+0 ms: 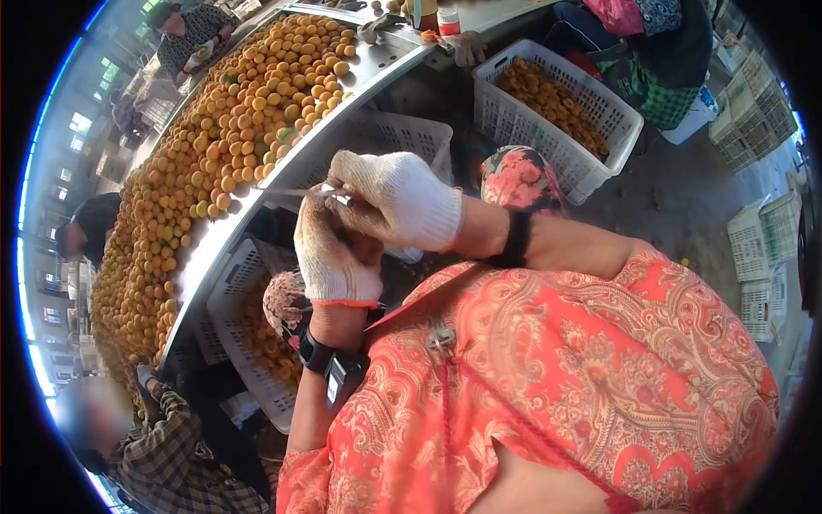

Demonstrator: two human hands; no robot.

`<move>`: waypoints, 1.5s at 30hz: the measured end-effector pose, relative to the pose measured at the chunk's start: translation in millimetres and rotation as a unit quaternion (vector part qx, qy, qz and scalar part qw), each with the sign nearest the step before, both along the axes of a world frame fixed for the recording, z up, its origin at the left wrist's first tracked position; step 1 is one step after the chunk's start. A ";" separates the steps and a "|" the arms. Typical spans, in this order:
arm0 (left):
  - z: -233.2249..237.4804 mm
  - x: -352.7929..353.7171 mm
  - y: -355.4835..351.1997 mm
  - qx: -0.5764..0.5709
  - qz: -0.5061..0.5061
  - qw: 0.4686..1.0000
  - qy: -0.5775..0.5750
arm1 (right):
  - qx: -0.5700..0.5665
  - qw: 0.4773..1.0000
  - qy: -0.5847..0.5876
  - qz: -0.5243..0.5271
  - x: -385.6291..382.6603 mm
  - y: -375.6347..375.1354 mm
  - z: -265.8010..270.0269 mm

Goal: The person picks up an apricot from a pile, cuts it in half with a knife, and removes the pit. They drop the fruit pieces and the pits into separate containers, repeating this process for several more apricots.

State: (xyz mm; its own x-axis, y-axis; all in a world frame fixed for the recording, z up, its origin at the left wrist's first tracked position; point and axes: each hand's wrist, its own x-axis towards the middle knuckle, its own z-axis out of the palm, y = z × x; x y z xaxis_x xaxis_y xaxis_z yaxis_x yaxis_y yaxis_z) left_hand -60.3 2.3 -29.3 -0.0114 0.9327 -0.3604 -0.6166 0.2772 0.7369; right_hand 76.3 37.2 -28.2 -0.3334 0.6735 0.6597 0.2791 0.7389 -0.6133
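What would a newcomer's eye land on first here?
The heap of small orange fruit covering the long metal table at upper left stands out most. In the middle, the person's white-gloved left hand and right hand meet beside the table edge, with a thin metal blade jutting from them. More fruit fills white crates beside and beneath the table.

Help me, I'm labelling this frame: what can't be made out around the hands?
Head view only:
1. What the left hand and right hand pinch between them: the hands themselves cover it.
2. Which hand grips the thin blade: its handle end is buried between them.
3. The basket below the left hand: the wrist hides part of it.
4. The bottle at the top: cut off by the frame edge.
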 end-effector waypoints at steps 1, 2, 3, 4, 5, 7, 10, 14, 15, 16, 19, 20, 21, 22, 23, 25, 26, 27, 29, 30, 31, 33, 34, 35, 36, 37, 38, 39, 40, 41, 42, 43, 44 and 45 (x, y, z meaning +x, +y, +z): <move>3.0 3.2 2.5 -0.001 -0.001 1.000 -0.001 | 0.010 1.000 0.025 -0.008 -2.4 1.6 0.0; 8.4 8.6 4.7 0.013 0.024 1.000 -0.013 | 0.009 1.000 0.024 -0.009 -4.6 3.5 1.7; 13.2 13.7 4.2 0.027 0.049 0.998 -0.025 | -0.036 0.997 0.067 -0.014 -7.0 5.5 4.3; 16.8 18.2 -4.7 0.073 0.046 0.996 0.018 | -0.083 0.990 0.110 -0.018 -8.9 5.9 5.8; 20.8 22.7 -6.8 0.070 0.047 0.996 0.017 | -0.085 0.990 0.109 -0.018 -10.4 5.5 6.4; 26.5 29.3 -5.3 0.070 0.099 0.992 0.039 | -0.061 0.991 0.112 -0.033 -12.2 6.9 7.7; 7.7 -12.3 5.8 0.110 -0.001 0.991 0.070 | -0.171 0.970 0.171 0.003 -13.3 13.8 7.4; 10.5 -15.6 3.1 0.073 -0.011 0.993 0.091 | -0.258 0.944 0.202 0.045 -22.4 21.2 -0.7; 10.0 -16.6 4.3 0.052 0.018 0.996 0.067 | -0.210 0.961 0.172 0.046 -24.8 21.7 -1.1; 10.5 -20.4 6.9 0.059 0.010 0.996 0.068 | -0.210 0.961 0.172 0.048 -25.6 21.6 -1.3; 20.2 -9.3 5.1 0.020 0.091 0.992 0.088 | -0.190 0.973 0.103 0.074 -25.7 23.0 -1.0; 9.8 -26.0 6.8 0.058 0.014 0.997 0.055 | -0.242 0.937 0.231 0.102 -37.5 33.9 -16.0; 8.4 -35.0 7.9 0.055 0.013 0.997 0.054 | -0.244 0.937 0.231 0.101 -35.4 41.1 -14.3; 7.0 -42.0 9.1 0.093 -0.045 0.994 0.038 | -0.332 0.886 0.303 0.110 -31.8 49.8 -12.3; 6.6 -46.2 9.7 0.132 -0.101 0.986 0.021 | -0.414 0.822 0.371 0.120 -29.2 54.9 -10.2; 10.6 -53.3 9.8 0.130 -0.094 0.987 0.023 | -0.257 0.950 0.180 0.004 -14.6 57.8 -5.9; 11.9 -56.2 9.0 0.124 -0.072 0.989 0.039 | -0.185 0.974 0.129 -0.003 -11.9 81.2 -28.8; 13.5 -59.0 8.2 0.119 -0.050 0.990 0.057 | -0.110 0.991 0.079 -0.012 -10.2 96.8 -44.8; 17.3 -70.5 6.6 0.106 -0.011 0.990 0.096 | -0.187 0.977 -0.052 -0.088 2.7 86.8 -31.9; 18.0 -79.7 4.1 0.086 0.026 0.987 0.130 | -0.283 0.956 -0.041 -0.066 5.8 81.1 -20.4; 15.7 -95.4 1.6 0.080 0.048 0.982 0.162 | -0.379 0.924 -0.031 -0.044 7.1 76.5 -15.3; 6.2 -141.6 -5.3 0.096 0.062 0.948 0.298 | -0.407 0.912 -0.042 -0.035 7.6 73.1 -20.2; 3.4 -164.0 -10.1 0.065 0.092 0.938 0.327 | -0.432 0.899 -0.058 -0.035 9.9 72.7 -22.0; -1.1 -188.4 -17.3 0.032 0.122 0.926 0.355 | -0.433 0.899 -0.054 -0.034 12.9 70.4 -26.0; -9.9 -222.4 -24.2 -0.007 0.129 0.906 0.402 | -0.393 0.914 -0.087 -0.041 14.8 68.5 -31.3; -21.0 -260.5 -28.9 -0.045 0.138 0.883 0.447 | -0.350 0.928 -0.120 -0.049 16.9 68.5 -36.9; -37.3 -300.6 -31.4 -0.093 0.114 0.735 0.662 | -0.342 0.928 -0.141 -0.049 19.0 69.8 -45.9; -45.8 -332.9 -32.4 -0.136 0.082 0.535 0.830 | -0.327 0.930 -0.158 -0.064 20.3 66.0 -47.0; -37.1 -343.0 -30.4 -0.168 0.092 0.464 0.865 | -0.331 0.929 -0.156 -0.065 21.7 64.5 -52.2; -28.9 -351.1 -26.4 -0.138 0.126 0.504 0.843 | -0.333 0.928 -0.154 -0.067 22.6 66.2 -57.9; -27.4 -358.4 -13.6 -0.078 0.175 0.636 0.747 | -0.336 0.927 -0.155 -0.063 23.1 67.4 -64.0; -25.3 -360.1 3.3 -0.017 0.219 0.748 0.627 | -0.337 0.928 -0.148 -0.053 23.0 68.0 -70.2; -26.1 -358.0 22.2 0.007 0.202 0.784 0.587 | -0.336 0.930 -0.140 -0.043 21.7 70.3 -74.4; -24.2 -349.5 45.0 0.034 0.187 0.817 0.545 | -0.336 0.930 -0.140 -0.039 19.5 71.5 -72.5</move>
